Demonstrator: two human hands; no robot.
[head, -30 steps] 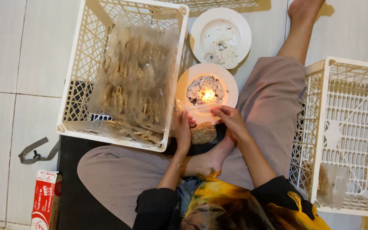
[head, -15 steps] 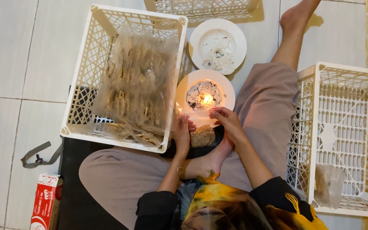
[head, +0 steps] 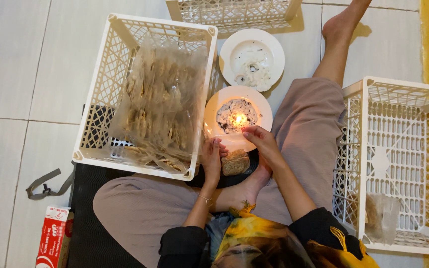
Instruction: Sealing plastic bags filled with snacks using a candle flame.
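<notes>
Head view: packet (head: 235, 162) between both hands

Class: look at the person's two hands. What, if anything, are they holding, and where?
Both the left hand and right hand pinch a small clear packet by its top edge, beside the lit candle.

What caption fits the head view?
Seated person's hands hold a packet by a candle plate, between crates.

- tiled floor (head: 21, 64): three white lattice crates (head: 145, 94), two white plates (head: 251, 59)
- dark mat (head: 88, 238), red carton (head: 53, 238), grey strap (head: 45, 184) at lower left
</notes>
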